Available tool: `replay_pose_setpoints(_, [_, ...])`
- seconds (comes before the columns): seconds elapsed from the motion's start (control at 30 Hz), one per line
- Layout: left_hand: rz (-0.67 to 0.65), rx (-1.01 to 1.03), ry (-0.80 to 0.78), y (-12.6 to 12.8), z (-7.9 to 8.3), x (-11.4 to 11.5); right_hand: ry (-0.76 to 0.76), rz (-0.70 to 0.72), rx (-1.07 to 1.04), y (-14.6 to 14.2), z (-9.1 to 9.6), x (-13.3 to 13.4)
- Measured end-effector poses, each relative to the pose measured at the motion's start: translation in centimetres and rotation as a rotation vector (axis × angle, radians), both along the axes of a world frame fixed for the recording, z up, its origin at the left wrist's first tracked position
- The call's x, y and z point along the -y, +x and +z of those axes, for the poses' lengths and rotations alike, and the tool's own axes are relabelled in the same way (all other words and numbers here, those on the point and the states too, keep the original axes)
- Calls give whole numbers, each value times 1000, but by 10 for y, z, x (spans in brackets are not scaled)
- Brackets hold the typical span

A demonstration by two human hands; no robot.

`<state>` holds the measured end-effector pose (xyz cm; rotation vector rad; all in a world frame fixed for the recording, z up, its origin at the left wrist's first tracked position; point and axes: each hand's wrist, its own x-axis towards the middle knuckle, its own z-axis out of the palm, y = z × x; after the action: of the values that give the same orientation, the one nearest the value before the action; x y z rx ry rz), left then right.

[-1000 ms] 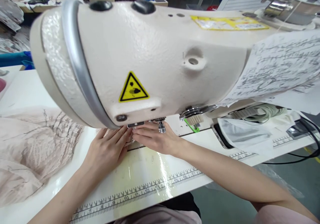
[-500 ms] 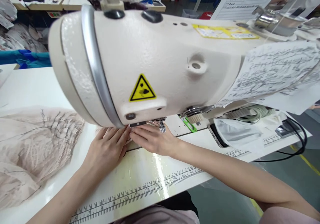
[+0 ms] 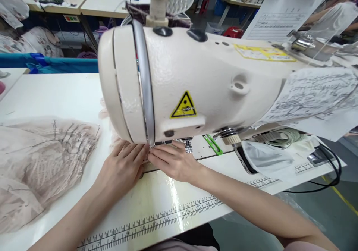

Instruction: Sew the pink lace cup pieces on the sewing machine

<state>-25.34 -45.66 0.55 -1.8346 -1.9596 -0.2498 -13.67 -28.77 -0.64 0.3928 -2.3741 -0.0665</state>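
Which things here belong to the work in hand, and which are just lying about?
Seemingly in the work: left hand and right hand; pink cloth beside them; sewing machine above.
Seemingly lying about: green tool; phone; coiled cord; cloth heap on the left, though it may belong.

Got both bare arms reaching forward, with the left forearm [image 3: 81, 213] slanting in from lower left and the right forearm [image 3: 240, 191] crossing in from lower right, bent at the elbow [image 3: 288, 230]. Have the left hand [image 3: 123, 165] palm down and pretty flat, fingers [image 3: 126, 153] stretched out side by side, pointing forward and a bit right. Got the right hand [image 3: 173, 161] back-side up too, fingers aimed left, close in toward the other ones. Can't really tell if touching, or if pinching with the right, tbh.
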Motion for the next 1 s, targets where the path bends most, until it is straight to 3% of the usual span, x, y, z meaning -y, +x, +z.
replay_pose_setpoints(0.33, [53,-33,-6,7,-1,-3,-29,-12,85,3,0,-4])
replay_pose_setpoints(1.0, [114,-106,-8,19,2,-9,54,-211,88,11,8,-9])
